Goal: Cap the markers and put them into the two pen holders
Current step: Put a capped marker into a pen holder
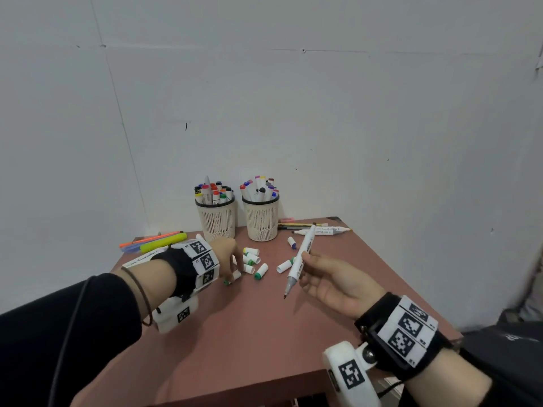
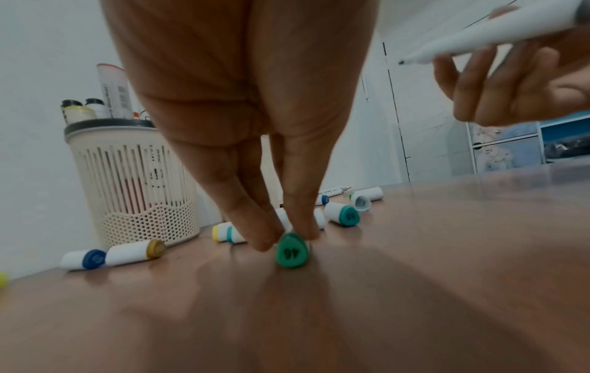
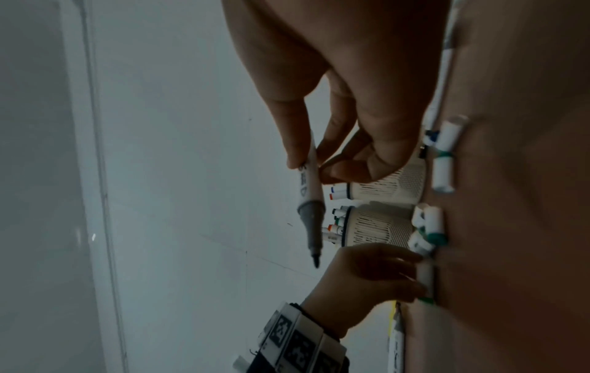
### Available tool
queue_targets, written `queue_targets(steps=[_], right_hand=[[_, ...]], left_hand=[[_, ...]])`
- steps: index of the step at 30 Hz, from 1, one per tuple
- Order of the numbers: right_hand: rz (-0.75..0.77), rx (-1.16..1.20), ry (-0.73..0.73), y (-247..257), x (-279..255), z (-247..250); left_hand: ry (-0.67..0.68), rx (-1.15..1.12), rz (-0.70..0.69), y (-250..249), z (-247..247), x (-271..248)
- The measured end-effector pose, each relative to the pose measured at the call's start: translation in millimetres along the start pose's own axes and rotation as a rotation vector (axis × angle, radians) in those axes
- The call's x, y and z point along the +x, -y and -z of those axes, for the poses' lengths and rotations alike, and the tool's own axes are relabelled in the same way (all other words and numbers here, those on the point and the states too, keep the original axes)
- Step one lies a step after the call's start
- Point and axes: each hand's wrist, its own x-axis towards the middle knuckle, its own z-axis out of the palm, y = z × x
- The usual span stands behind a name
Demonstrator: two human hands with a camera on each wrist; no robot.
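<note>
Right hand [image 1: 329, 277] is gripping an uncapped white marker [image 1: 299, 259], tip slanting near-left toward the left hand [image 1: 226, 257], which is pinching a green-ended white cap [image 2: 292, 249] on the table.

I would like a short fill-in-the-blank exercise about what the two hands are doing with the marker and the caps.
1. The right hand holds an uncapped marker with its tip pointing ____.
2. The left hand pinches a cap whose end is ____ in colour.
3. That end bears the number ____.
4. Both pen holders stand at the table's ____ edge.

Missing words: down; green; 46; far
</note>
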Motion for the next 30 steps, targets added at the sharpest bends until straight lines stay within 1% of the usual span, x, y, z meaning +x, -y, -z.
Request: queue_targets(steps=[3, 5, 8, 12, 14, 20, 23, 26, 30], right_hand=[[-0.017, 0.120, -0.082, -19.3, -3.2, 5.7], [-0.013, 0.167, -0.106, -32.3, -3.3, 10.6], [0.022, 0.212, -0.095, -43.8, -2.4, 16.2], [0.130, 0.281, -0.051, -41.3, -0.8, 17.8], [0.168, 0.296, -0.043, -39.0, -0.7, 17.6], [0.202, 0.309, -0.052, -38.7, 0.3, 18.0], [0.203, 0.303, -0.045, -39.6, 0.9, 18.7], [0.214, 0.295, -0.037, -40.5, 1.4, 18.5], [0.237, 0.267, -0.036, -43.0, 0.9, 17.3]], left_hand=[[0.005, -0.007, 0.019, 1.7, 0.2, -1.3], [0.022, -0.020, 0.037, 3.2, 1.7, -1.9], [0.039, -0.035, 0.074, 3.8, 4.3, -1.6], [0.023, -0.017, 0.091, 5.1, 3.6, 0.7], [0.015, -0.042, 0.093, 6.0, 3.0, -1.0], [-0.024, -0.199, 0.118, 4.4, 0.7, -12.9], [-0.041, -0.266, 0.102, 3.3, -1.9, -19.9], [-0.101, -0.368, 0.101, 2.3, -3.7, -29.0], [-0.197, -0.598, 0.087, -0.4, -4.7, -48.3]])
